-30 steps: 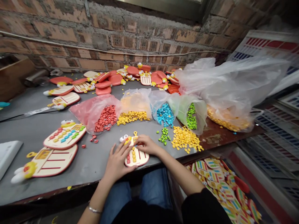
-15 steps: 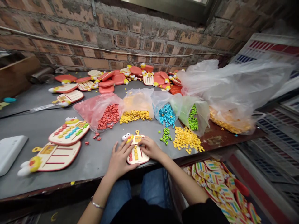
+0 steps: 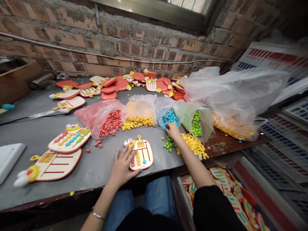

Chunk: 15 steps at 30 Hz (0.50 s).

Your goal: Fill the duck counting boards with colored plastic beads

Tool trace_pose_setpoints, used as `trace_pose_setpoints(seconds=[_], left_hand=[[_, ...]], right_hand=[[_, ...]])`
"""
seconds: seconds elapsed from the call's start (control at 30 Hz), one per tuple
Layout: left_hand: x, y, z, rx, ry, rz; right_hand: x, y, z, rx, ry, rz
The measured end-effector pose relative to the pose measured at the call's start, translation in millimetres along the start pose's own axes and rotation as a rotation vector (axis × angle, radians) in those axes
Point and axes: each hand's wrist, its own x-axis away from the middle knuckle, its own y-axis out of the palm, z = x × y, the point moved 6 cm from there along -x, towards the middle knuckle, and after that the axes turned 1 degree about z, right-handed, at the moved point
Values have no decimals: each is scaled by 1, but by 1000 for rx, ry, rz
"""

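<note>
1. Left hand [image 3: 122, 166]: fingers spread apart, lying flat on the left edge of the board [image 3: 141, 156], pinning it. Not clamped.
2. Board: a duck-shaped toy abacus card, on the bench [image 3: 91, 173] near its front edge, about mid-width. A few yellow pieces and one blue piece sit on its lower part.
3. Right hand [image 3: 171, 130]: reaches to the blue pieces [image 3: 170, 118] at the mouth of their bag. Fingers close together, tips at the pile. Can't tell if any piece is pinched.
4. Handling, judged: the board looks light, flat and fairly stiff, but may slide or tip, so press it flat or hold it by its rim, clear of the pieces. The pieces look small, light and easily knocked loose; pinch one at a time between fingertips.
5. Nearby: loose green pieces [image 3: 169, 143] and loose yellow pieces [image 3: 193, 145] lie right of the board. The red bag [image 3: 110, 123], yellow bag [image 3: 137, 123] and green bag [image 3: 196, 124] sit mid-bench.
6. Left side of bench: a filled card [image 3: 69, 139] and a bare card [image 3: 56, 165]. Far edge: a heap of cards [image 3: 115, 85]. Right corner: a large clear bag [image 3: 231, 96] holding orange-yellow pieces.
</note>
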Motion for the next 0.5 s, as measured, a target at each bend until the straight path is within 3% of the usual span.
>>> trace_pose_setpoints(seconds=[0.07, 0.13, 0.33, 0.4, 0.5], left_hand=[[0, 0, 0, -2, -12, 4], [0, 0, -1, -5, -24, 3], [0, 1, -1, 5, -38, 1], [0, 2, -2, -4, -41, -9], [0, 2, -1, -18, -47, -28]], right_hand=[[0, 9, 3, 67, -23, -53], [8, 11, 2, 55, -40, -21], [40, -16, -25, -221, -140, 299], [49, -13, -46, -284, -198, 274], [63, 5, -85, -414, -310, 129]])
